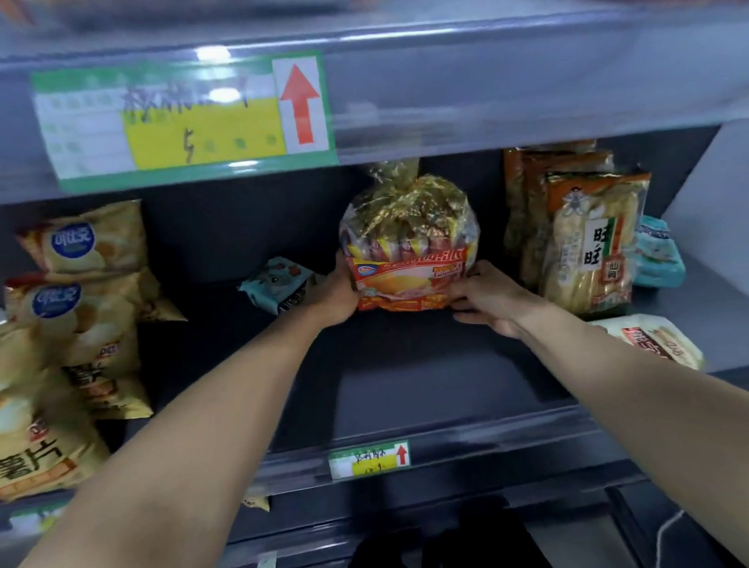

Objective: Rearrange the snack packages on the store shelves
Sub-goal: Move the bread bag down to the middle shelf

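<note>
A clear bag with a gold tied top and a red-orange label [410,248] stands upright at the middle back of the dark shelf [411,376]. My left hand [334,292] grips its lower left side. My right hand [489,298] holds its lower right corner. Both forearms reach in from the bottom of the view. A small teal packet [274,284] lies just left of my left hand.
Yellow chip bags [84,270] are stacked at the left. Upright rice cracker packs [589,240] stand at the right, with teal packets [659,250] behind and a pale pack [654,340] lying in front. A shelf rail with a green price tag [185,116] hangs overhead.
</note>
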Tool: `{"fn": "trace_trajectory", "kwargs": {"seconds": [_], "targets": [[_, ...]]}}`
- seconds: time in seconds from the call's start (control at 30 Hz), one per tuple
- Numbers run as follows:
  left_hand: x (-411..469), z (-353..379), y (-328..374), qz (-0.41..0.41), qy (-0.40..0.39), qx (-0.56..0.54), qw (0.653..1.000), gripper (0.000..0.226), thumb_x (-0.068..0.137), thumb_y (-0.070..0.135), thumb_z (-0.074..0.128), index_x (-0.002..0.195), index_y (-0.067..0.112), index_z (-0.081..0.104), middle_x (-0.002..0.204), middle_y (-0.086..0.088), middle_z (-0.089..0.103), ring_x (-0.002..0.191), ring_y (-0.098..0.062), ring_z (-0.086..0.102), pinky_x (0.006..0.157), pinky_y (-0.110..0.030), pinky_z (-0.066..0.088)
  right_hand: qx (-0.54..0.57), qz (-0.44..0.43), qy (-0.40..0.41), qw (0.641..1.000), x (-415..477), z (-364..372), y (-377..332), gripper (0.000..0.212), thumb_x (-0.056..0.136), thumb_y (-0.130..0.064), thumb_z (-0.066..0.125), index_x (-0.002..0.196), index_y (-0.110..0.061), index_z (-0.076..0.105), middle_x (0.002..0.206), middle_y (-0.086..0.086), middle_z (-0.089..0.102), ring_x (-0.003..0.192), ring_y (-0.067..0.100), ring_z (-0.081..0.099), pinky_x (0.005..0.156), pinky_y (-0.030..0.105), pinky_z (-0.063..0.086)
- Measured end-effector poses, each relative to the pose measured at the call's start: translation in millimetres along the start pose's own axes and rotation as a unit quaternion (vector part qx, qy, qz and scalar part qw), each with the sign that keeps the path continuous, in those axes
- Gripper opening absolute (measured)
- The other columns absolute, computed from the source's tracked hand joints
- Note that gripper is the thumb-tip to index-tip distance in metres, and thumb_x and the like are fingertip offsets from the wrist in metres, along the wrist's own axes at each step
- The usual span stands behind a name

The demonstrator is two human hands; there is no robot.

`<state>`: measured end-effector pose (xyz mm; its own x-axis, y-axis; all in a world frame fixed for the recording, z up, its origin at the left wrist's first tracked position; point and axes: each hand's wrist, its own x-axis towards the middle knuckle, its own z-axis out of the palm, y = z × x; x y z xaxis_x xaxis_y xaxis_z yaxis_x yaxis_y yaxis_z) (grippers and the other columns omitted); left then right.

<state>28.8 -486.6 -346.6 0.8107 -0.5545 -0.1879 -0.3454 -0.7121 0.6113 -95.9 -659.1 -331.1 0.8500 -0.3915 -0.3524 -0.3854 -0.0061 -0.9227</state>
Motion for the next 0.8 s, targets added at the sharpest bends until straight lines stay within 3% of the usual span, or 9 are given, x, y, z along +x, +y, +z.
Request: {"fn": "trace_trajectory", "kwargs": {"seconds": [0.13, 0.27, 0.37, 0.47, 0.6, 0.8], "targets": [[-12.3, -14.8, -17.4, -0.015, 0.026, -0.015, 0.999, 0.105, 0.057, 0.067, 0.056, 0.145, 0.030, 0.012, 0.144, -0.001, 0.041, 0.130, -0.027, 0.042, 0.110, -0.050, 0.030, -0.025, -0.012, -0.035, 0.999, -0.2, 21.5, -6.2, 0.018, 0.083, -0.020, 0.069, 0.090, -0.028, 0.054, 0.091, -0.006, 0.065, 0.099, 0.017, 0.060, 0.094, 0.037, 0.046], [13.1, -22.9, -69.6, -0.044, 0.092, -0.079, 0.992, 0.087, 0.054, 0.064, 0.067, 0.130, 0.033, 0.036, 0.127, 0.003, 0.055, 0.116, -0.022, 0.056, 0.100, -0.047, 0.044, -0.048, -0.026, -0.060, 0.997, 3.5, 43.6, -19.5, 0.018, 0.088, -0.017, 0.062, 0.081, -0.028, 0.050, 0.085, -0.006, 0.062, 0.094, 0.015, 0.059, 0.094, 0.036, 0.044], [17.2, -28.5, -75.9, -0.066, 0.141, -0.071, 0.985, 0.067, 0.066, 0.060, 0.065, 0.122, 0.028, 0.047, 0.116, 0.006, 0.060, 0.105, -0.019, 0.059, 0.094, -0.044, 0.049, -0.059, -0.013, -0.072, 0.996, 15.3, 55.8, -21.7, 0.010, 0.089, -0.015, 0.059, 0.093, -0.024, 0.057, 0.093, -0.003, 0.066, 0.098, 0.016, 0.061, 0.086, 0.033, 0.047], [1.4, -36.3, -54.6, -0.078, 0.177, -0.059, 0.979, 0.054, 0.075, 0.049, 0.062, 0.117, 0.017, 0.050, 0.112, -0.003, 0.062, 0.103, -0.026, 0.060, 0.093, -0.046, 0.047, -0.054, -0.009, -0.072, 0.996, 27.6, 65.7, -21.3, 0.029, 0.088, -0.016, 0.059, 0.118, -0.018, 0.058, 0.105, 0.003, 0.069, 0.100, 0.017, 0.064, 0.075, 0.029, 0.048], [3.6, -34.2, -53.6, -0.094, 0.212, -0.064, 0.971, 0.043, 0.085, 0.039, 0.059, 0.117, 0.011, 0.047, 0.116, -0.011, 0.061, 0.107, -0.033, 0.058, 0.099, -0.049, 0.041, -0.021, -0.006, -0.073, 0.997, 34.7, 76.5, -22.1, 0.033, 0.088, -0.017, 0.061, 0.120, -0.020, 0.055, 0.110, 0.001, 0.067, 0.101, 0.017, 0.061, 0.088, 0.035, 0.048], [6.9, -30.4, -58.8, -0.102, 0.246, -0.121, 0.956, 0.028, 0.079, 0.033, 0.056, 0.104, 0.020, 0.052, 0.104, -0.005, 0.064, 0.103, -0.030, 0.059, 0.102, -0.050, 0.037, 0.016, 0.000, -0.026, 1.000, 38.0, 88.6, -17.8, 0.039, 0.088, -0.011, 0.058, 0.125, -0.015, 0.048, 0.119, 0.004, 0.062, 0.112, 0.021, 0.057, 0.090, 0.036, 0.047]]}}
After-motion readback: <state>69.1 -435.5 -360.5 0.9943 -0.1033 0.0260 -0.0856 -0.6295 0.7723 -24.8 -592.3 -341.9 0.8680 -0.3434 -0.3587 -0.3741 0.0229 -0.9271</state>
